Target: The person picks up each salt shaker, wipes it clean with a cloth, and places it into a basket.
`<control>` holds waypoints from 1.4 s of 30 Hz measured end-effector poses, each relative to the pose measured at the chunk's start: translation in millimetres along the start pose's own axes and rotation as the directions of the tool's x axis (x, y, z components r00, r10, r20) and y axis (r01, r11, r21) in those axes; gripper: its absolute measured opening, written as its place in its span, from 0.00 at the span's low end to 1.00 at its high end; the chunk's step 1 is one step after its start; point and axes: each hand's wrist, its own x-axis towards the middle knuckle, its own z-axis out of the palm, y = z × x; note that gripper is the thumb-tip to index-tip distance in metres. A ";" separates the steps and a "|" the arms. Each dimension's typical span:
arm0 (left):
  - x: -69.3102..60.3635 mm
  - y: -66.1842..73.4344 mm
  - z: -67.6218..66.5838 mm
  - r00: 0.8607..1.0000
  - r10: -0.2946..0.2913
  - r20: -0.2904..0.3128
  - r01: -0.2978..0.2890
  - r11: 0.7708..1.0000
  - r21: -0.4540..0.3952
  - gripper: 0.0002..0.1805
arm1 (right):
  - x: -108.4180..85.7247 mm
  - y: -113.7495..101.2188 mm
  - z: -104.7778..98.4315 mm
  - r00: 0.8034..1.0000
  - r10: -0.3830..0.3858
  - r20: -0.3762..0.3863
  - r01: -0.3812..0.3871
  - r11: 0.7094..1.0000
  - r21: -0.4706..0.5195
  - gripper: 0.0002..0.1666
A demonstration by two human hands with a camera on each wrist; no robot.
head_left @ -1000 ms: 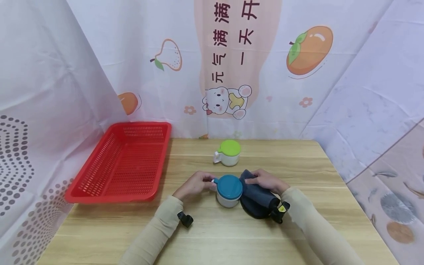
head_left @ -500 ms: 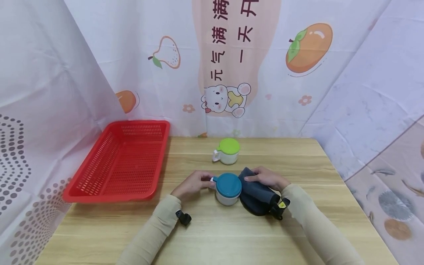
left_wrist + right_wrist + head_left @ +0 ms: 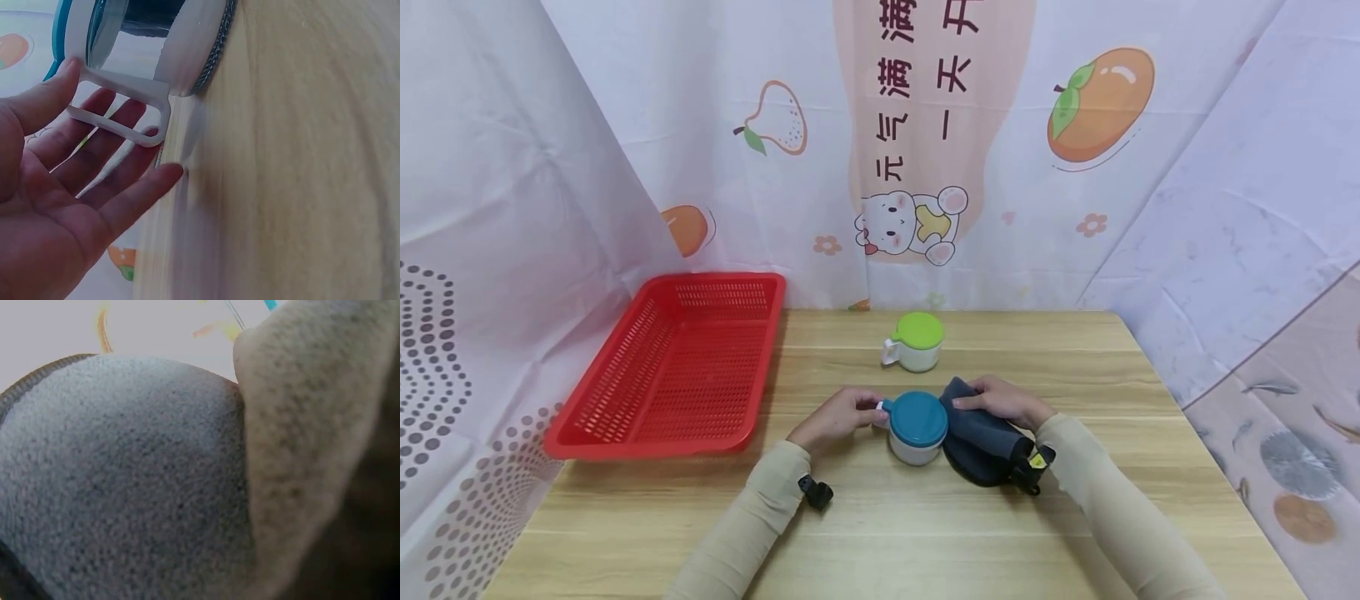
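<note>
On the wooden table stands a see-through jar with a blue lid [image 3: 918, 418] and a white handle [image 3: 119, 128]. My left hand [image 3: 844, 417] pinches that handle, thumb on the lid side and fingers behind it in the left wrist view. Right of the jar, my right hand [image 3: 1006, 402] grips a dark grey-blue cloth [image 3: 981, 435], its upper edge against the jar's side. Part of the cloth drapes down to the table. Folds of the cloth [image 3: 125, 475] fill most of the right wrist view, hiding the right hand's fingers there.
Behind the blue-lidded jar is a similar jar with a green lid [image 3: 919, 342], its handle to the left. A red plastic basket [image 3: 760, 383] stands at the left of the table. A printed curtain [image 3: 985, 283] hangs along the back edge.
The head view has shifted slightly. Both hands, the jar and the cloth keep nearly the same places.
</note>
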 end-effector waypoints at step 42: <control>2.2 0.2 2.2 1.000 -0.009 0.005 0.009 0.999 -0.034 0.07 | 58.0 -18.7 -15.4 0.988 0.043 0.147 -0.027 0.993 -0.113 0.10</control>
